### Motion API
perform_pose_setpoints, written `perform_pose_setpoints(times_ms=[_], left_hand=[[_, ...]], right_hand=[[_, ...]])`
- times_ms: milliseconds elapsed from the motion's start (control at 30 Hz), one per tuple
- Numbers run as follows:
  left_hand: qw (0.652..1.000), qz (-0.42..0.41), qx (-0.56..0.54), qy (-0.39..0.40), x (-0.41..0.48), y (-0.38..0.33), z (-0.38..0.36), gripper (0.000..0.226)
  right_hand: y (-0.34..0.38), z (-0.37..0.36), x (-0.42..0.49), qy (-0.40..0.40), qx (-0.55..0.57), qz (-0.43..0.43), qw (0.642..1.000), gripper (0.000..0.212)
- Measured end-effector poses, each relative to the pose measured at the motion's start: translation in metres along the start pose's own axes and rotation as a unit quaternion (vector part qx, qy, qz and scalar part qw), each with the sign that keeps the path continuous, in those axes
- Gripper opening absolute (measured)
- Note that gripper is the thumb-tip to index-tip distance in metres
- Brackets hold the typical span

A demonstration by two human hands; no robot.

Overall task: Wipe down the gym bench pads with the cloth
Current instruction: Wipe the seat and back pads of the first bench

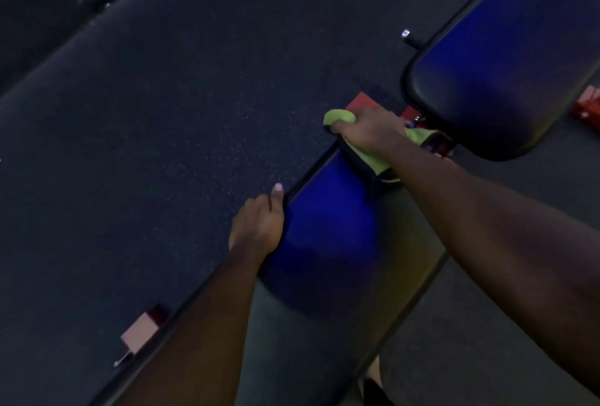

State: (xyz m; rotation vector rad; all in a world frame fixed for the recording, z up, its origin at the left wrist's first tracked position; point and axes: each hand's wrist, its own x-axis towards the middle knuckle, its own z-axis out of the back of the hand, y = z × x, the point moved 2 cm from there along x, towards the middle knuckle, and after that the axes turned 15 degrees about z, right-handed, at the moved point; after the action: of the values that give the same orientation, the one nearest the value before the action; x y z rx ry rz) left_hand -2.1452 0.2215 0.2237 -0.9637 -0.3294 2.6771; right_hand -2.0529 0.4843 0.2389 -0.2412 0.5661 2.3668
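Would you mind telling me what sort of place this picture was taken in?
Most likely a gym: a near pad and a far pad of a bench sit on a red frame over speckled rubber flooring, and the right hand grips a green cloth.

The picture is dim. The floor [162, 113] looks almost black, with tiny pale specks on it. A blue glow sits on the near pad [324, 237] and the far pad [506, 48], and it fades to dark near their rims. The green cloth [339, 117] is the brightest thing. The right hand [370, 133], the left hand [256, 227] and both arms look dark and soft. Everything is a bit blurry, most of all at the bottom. Straight lines seem to bend near the edges
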Motion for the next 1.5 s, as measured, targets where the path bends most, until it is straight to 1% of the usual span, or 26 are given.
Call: perform_pose_setpoints(times_ms=[67, 133, 200, 267, 333, 400, 433, 500, 567, 600, 700, 733, 800, 900, 933, 1000, 1067, 1100, 1133, 1200, 1233, 1300, 1367, 1433, 1500], left_hand=[[1.000, 0.002, 0.007, -0.023, -0.002, 0.002, 0.002, 0.059], [0.999, 0.034, 0.006, -0.032, -0.009, 0.012, 0.001, 0.056], [0.997, 0.058, 0.015, -0.052, -0.020, 0.025, 0.000, 0.055], [0.994, 0.086, 0.018, -0.067, -0.030, 0.036, 0.003, 0.055], [0.991, 0.114, 0.011, -0.074, -0.035, 0.046, 0.006, 0.053], [0.987, 0.143, 0.001, -0.076, -0.039, 0.057, 0.009, 0.053], [0.985, 0.154, 0.003, -0.082, -0.041, 0.063, 0.010, 0.054], [0.981, 0.168, 0.009, -0.098, -0.047, 0.073, 0.013, 0.054], [0.980, 0.170, 0.008, -0.104, -0.055, 0.081, 0.014, 0.054], [0.979, 0.173, 0.008, -0.109, -0.059, 0.086, 0.015, 0.053], [0.974, 0.194, 0.007, -0.117, -0.068, 0.114, 0.024, 0.050], [0.974, 0.196, 0.008, -0.115, -0.071, 0.124, 0.026, 0.051], [0.973, 0.203, 0.012, -0.111, -0.075, 0.141, 0.029, 0.054], [0.968, 0.220, 0.000, -0.119, -0.087, 0.163, 0.037, 0.049], [0.967, 0.222, -0.002, -0.126, -0.093, 0.169, 0.039, 0.046], [0.963, 0.230, -0.001, -0.140, -0.104, 0.186, 0.044, 0.044], [0.959, 0.239, 0.000, -0.153, -0.111, 0.197, 0.046, 0.048], [0.957, 0.242, 0.004, -0.163, -0.115, 0.204, 0.047, 0.049], [0.955, 0.243, 0.010, -0.171, -0.117, 0.211, 0.046, 0.050], [0.953, 0.243, 0.022, -0.183, -0.122, 0.222, 0.046, 0.051], [0.952, 0.241, 0.026, -0.185, -0.125, 0.226, 0.046, 0.052], [0.955, 0.230, 0.031, -0.186, -0.130, 0.236, 0.046, 0.052], [0.951, 0.246, 0.014, -0.186, -0.135, 0.253, 0.051, 0.054], [0.944, 0.272, 0.004, -0.186, -0.140, 0.276, 0.056, 0.055], [0.940, 0.287, 0.014, -0.185, -0.147, 0.302, 0.060, 0.055]], right_hand=[[0.012, -0.003, 0.010, 0.018, -0.049, 0.061, 0.997, 0.060], [0.023, -0.002, 0.007, 0.036, -0.102, 0.124, 0.986, 0.060], [0.044, -0.006, -0.001, 0.065, -0.164, 0.196, 0.965, 0.064], [0.073, -0.023, -0.013, 0.080, -0.199, 0.304, 0.928, 0.070], [0.090, -0.035, -0.032, 0.068, -0.182, 0.390, 0.900, 0.069], [0.075, -0.032, -0.035, 0.047, -0.148, 0.421, 0.894, 0.070], [0.060, -0.025, -0.028, 0.040, -0.142, 0.413, 0.899, 0.072], [0.030, -0.011, -0.009, 0.039, -0.148, 0.338, 0.929, 0.080], [0.019, -0.006, 0.011, 0.069, -0.154, 0.257, 0.951, 0.083], [0.025, -0.008, 0.014, 0.088, -0.157, 0.243, 0.953, 0.081], [0.072, -0.025, 0.007, 0.103, -0.193, 0.260, 0.941, 0.076], [0.091, -0.032, 0.000, 0.103, -0.210, 0.276, 0.932, 0.076], [0.138, -0.057, -0.027, 0.117, -0.227, 0.335, 0.907, 0.075], [0.213, -0.102, -0.086, 0.125, -0.191, 0.429, 0.874, 0.065], [0.227, -0.110, -0.104, 0.115, -0.174, 0.459, 0.864, 0.060], [0.231, -0.114, -0.119, 0.095, -0.136, 0.503, 0.848, 0.057], [0.206, -0.099, -0.106, 0.088, -0.108, 0.516, 0.845, 0.062], [0.193, -0.092, -0.096, 0.089, -0.114, 0.508, 0.849, 0.065], [0.183, -0.086, -0.087, 0.092, -0.131, 0.487, 0.858, 0.068], [0.180, -0.084, -0.073, 0.106, -0.169, 0.418, 0.886, 0.074], [0.187, -0.088, -0.072, 0.113, -0.187, 0.388, 0.895, 0.075], [0.215, -0.104, -0.083, 0.110, -0.211, 0.361, 0.902, 0.073], [0.258, -0.130, -0.109, 0.108, -0.209, 0.384, 0.893, 0.072], [0.304, -0.161, -0.147, 0.108, -0.182, 0.431, 0.877, 0.070], [0.339, -0.185, -0.187, 0.090, -0.145, 0.491, 0.854, 0.059]])
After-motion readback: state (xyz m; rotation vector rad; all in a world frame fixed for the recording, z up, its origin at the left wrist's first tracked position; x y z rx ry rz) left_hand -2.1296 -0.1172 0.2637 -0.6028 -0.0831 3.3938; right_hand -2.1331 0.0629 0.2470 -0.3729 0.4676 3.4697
